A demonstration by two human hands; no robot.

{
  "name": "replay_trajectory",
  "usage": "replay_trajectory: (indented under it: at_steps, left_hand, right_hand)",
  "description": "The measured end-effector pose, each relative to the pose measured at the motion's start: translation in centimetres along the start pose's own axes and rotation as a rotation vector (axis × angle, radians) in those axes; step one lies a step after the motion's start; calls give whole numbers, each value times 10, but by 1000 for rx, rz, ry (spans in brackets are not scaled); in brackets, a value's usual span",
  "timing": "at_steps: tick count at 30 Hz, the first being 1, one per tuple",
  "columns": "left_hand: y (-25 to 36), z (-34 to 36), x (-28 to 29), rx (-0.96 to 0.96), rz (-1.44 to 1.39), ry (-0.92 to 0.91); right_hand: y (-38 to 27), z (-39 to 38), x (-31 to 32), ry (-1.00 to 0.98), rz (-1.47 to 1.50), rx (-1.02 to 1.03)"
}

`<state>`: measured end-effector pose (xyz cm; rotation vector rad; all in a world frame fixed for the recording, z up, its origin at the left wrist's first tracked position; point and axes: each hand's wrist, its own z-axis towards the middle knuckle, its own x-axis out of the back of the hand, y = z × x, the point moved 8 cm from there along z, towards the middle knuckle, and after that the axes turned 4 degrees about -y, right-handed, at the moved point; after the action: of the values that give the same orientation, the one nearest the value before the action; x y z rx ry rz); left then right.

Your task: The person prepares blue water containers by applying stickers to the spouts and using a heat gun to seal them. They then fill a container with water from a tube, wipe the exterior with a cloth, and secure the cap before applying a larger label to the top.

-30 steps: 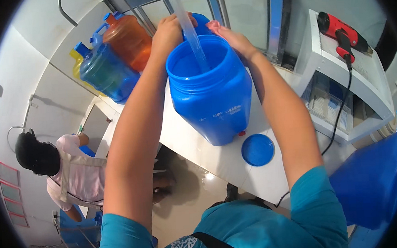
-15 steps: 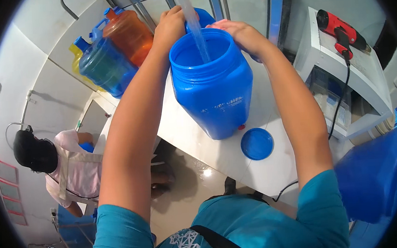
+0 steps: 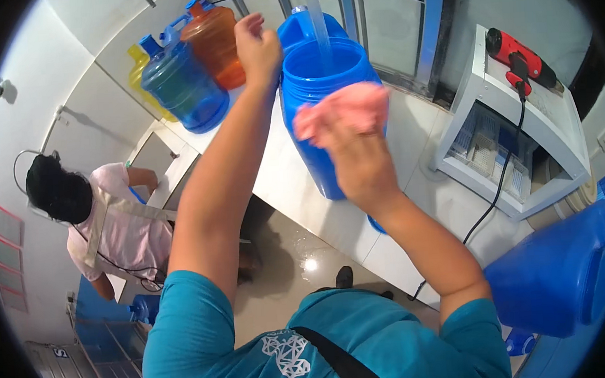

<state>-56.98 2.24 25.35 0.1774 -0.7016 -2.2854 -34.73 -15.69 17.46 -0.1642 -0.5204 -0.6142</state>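
Note:
A large blue plastic container (image 3: 305, 112), its wide mouth uncovered, stands upright on the white countertop. A clear column (image 3: 322, 28) reaches down into its mouth; I cannot tell whether it is a tube or running water. My right hand (image 3: 360, 161) presses a pink cloth (image 3: 353, 110) to the container's near upper side, below the rim. Up beside the container's left edge is my left hand (image 3: 259, 53), its fingers loosely bent and apart, with nothing seen in them. Behind stands another blue container (image 3: 296, 30). Only an edge of the round blue lid (image 3: 376, 225) shows past my right forearm.
Blue (image 3: 182, 85) and orange (image 3: 214, 42) water jugs stand at the back left. On the right, a white cabinet (image 3: 473, 92) carries a red heat gun (image 3: 523, 58), its black cord hanging over the counter. A big blue container (image 3: 550, 271) lies lower right. Another person (image 3: 127, 206) works at left.
My right hand brought the pink cloth from the container's back rim to its near side, partly covering it. My left hand came off the back to the left. The view shifted slightly.

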Motion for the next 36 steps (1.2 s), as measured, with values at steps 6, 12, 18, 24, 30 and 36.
replay_trajectory:
  at_steps: [6,12,18,24,30,36]
  left_hand:
    - [46,-64,106,256,-781,189]
    - [42,-144,104,330,-577,36]
    - [14,-245,131,589,-399,-167]
    - [22,-285,182,547,-280,-254]
    - [109,-242,122,-5,-323,-233]
    - [103,-197,41,-11,-527,-286]
  right_hand:
    - [-47,89,-35,-177,-196,246]
    - [-63,46,-176,-1214,-578,418]
    - [-60,-173,-211,-1124,-714,835]
    - [17,-153,-94,-511,-63,439]
    - [-21,5,-47,-85,-258,321]
    - [-14,45,7,93,505,243]
